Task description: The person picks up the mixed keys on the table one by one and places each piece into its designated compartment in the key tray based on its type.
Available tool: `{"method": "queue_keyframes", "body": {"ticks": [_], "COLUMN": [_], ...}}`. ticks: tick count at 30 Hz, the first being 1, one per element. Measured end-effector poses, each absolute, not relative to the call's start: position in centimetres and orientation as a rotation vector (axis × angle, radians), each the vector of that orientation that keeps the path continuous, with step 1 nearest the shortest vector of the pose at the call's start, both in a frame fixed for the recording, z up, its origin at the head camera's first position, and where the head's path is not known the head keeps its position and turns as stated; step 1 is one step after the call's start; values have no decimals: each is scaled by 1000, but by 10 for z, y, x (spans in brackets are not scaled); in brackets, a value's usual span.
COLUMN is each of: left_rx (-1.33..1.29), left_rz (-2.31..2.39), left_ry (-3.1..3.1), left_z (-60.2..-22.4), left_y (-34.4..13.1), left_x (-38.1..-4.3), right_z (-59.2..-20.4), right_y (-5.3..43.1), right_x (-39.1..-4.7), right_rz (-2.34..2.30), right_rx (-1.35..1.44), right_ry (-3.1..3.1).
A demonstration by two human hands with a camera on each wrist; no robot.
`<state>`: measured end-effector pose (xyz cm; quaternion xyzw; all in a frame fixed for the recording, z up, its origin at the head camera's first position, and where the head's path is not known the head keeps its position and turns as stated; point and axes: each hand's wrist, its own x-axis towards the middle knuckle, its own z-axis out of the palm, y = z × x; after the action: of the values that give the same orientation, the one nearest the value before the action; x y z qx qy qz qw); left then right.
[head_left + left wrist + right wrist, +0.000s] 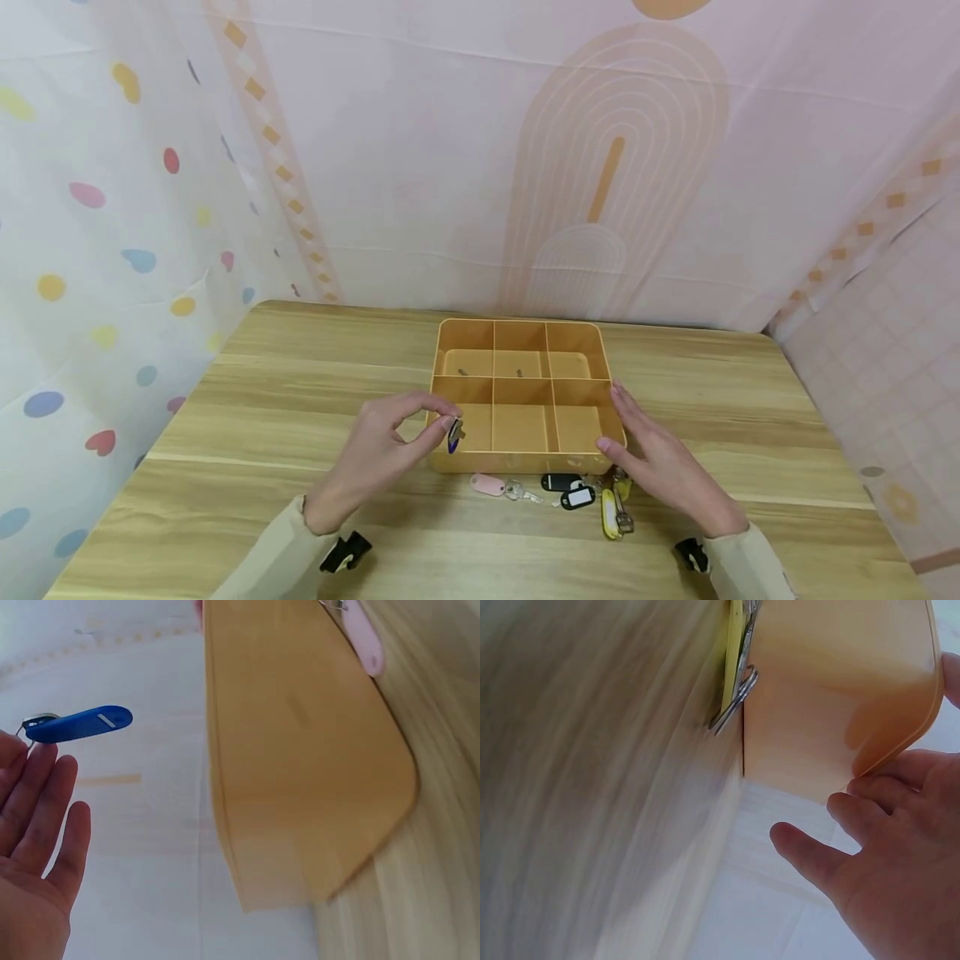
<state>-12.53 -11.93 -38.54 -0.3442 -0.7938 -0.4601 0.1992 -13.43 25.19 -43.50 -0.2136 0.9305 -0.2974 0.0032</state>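
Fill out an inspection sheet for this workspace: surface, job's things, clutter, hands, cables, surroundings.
Surface: wood-grain table.
Job's things: orange divided box; blue tag in hand; pink tag, black tags, yellow tag and keys near the box's front.
Clutter: small dark marks in two back compartments, unidentifiable.
Hands: left hand holds the blue tag; right hand touches the box's right side.
Cables: nothing seen.
Surroundings: patterned hangings behind and at both sides.

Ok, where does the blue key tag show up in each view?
Head: the blue key tag is below centre, slightly left, pinched by the left hand.
Left wrist: upper left, left of the orange box.
Right wrist: not in it.
Shared landmark: the orange box.
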Motion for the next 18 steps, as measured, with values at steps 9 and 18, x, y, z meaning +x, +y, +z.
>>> {"method": "queue_keyframes", "body": {"ticks": [9, 18], "left_rx": [-945, -996], "left_rz": [-1317, -1323], "left_ry": [-2202, -2214], "left_z": [-373, -354], "left_y": [-91, -58], "left_x": [-141, -167], "right_z": [-435, -437], "right_y": [250, 249], "right_x": [-133, -134], "right_rz": [-940, -929], "right_rx": [-641, -627], "right_ry": [2912, 2921]}}
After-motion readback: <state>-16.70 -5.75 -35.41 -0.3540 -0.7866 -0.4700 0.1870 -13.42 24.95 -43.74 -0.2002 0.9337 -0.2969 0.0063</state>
